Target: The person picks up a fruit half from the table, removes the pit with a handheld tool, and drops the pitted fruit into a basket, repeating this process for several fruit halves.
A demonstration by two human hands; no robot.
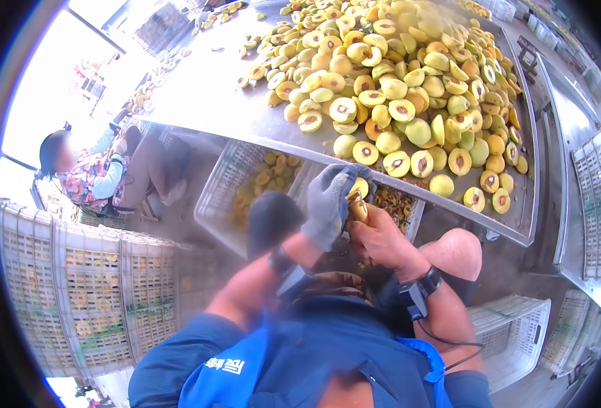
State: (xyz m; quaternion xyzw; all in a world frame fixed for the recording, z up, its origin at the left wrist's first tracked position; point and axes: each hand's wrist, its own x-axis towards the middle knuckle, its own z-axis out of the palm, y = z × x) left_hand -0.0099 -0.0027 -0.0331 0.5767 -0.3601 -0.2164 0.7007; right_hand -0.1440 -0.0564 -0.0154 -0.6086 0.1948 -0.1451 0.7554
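My left hand [329,207], in a grey work glove, is closed around a yellow peach half [361,187] just off the table's near edge. Bare and closed, my right hand [383,236] grips a short pitting tool [359,207] with a tan handle. The tool's metal end is against the fruit, though the fingers partly hide the contact. Beyond both hands, a large heap of halved peaches [396,88] covers much of the metal table [198,102]; many cut faces show brown pits or pit hollows.
Under the table edge stand a white crate [217,204] with peach halves and another bin [417,219] holding brown scraps. Stacked crates [96,292] rise at left. A white crate [511,333] is at lower right. A co-worker [86,170] sits at the table's left side.
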